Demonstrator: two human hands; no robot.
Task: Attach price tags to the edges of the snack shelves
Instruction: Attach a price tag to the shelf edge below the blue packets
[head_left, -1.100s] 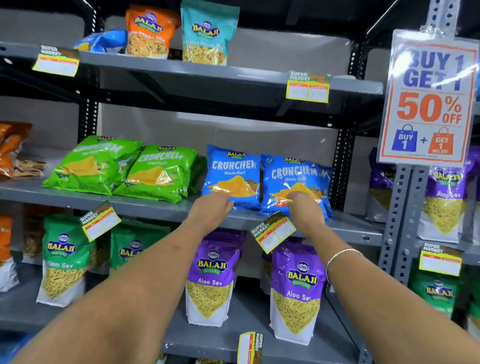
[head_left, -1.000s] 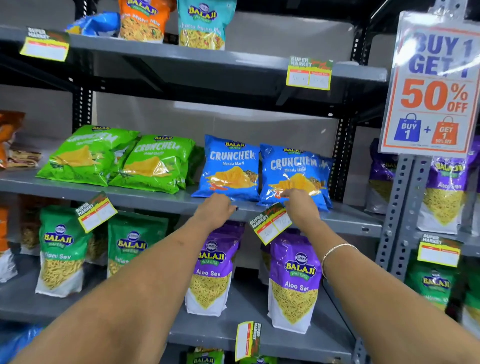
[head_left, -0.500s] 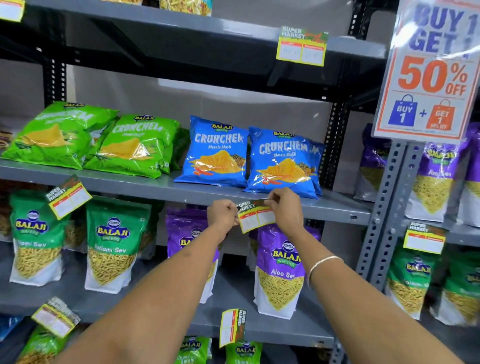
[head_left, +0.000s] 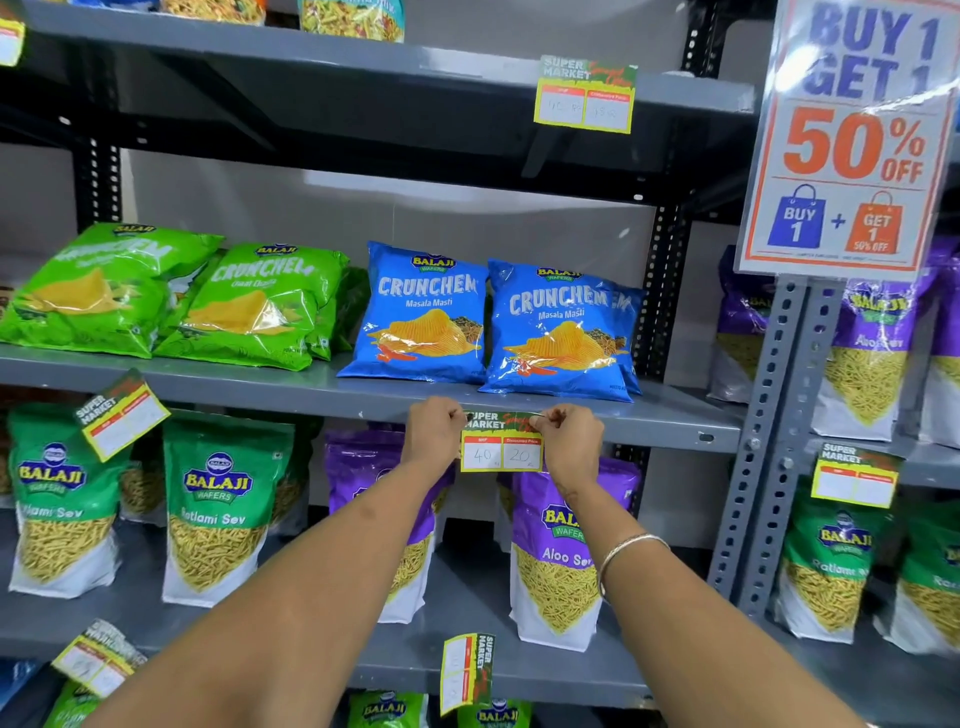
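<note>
Both hands pinch the price tag (head_left: 501, 447) level against the shelf edge (head_left: 670, 423): left hand (head_left: 434, 431) at nine o'clock, right hand (head_left: 571, 441) at three, fingers closed on its top corners.

Price tag (head_left: 501, 447) showing yellow border, green-and-red header with white lettering, two white boxes under red strips. Middle shelf (head_left: 665, 418) showing plain grey. Two blue Crunchem bags (head_left: 421, 317) carrying white lettering and yellow-orange wafer print. Green Crunchem bags (head_left: 249, 306) beside them showing yellow chip print. Purple Aloo Sev pouch (head_left: 558, 540) going white at the bottom with a yellow window. Green Ratlami Sev pouch (head_left: 218, 499) doing the same, with a blue-and-yellow logo. Promo sign (head_left: 852, 140) showing white ground, blue and orange text, orange border. Bracelet (head_left: 623, 551) looking silver.
</note>
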